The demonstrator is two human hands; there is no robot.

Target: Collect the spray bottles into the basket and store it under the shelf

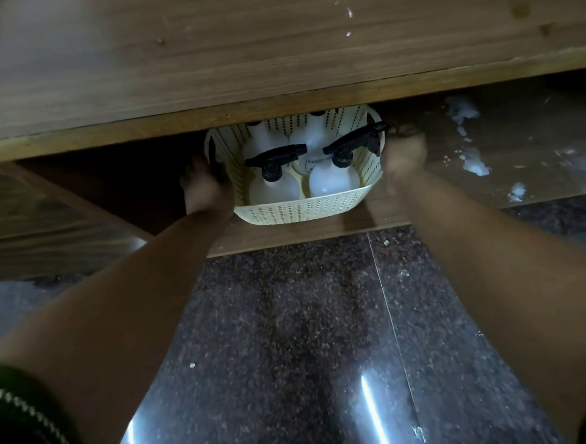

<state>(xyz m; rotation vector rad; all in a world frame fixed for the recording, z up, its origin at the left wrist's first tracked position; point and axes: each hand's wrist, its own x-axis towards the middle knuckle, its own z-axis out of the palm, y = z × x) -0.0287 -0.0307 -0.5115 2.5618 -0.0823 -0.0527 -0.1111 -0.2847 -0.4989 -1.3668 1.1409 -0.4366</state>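
Beneath the wooden shelf (274, 51), at centre frame, the cream perforated basket (301, 212) sits on a lower wooden board (319, 230), its far half under the shelf edge. Inside stand white spray bottles (333, 181) with black trigger heads, at least four. The left hand (207, 189) grips the basket's left wall; the right hand (404, 153), blurred, appears curled against the right rim.
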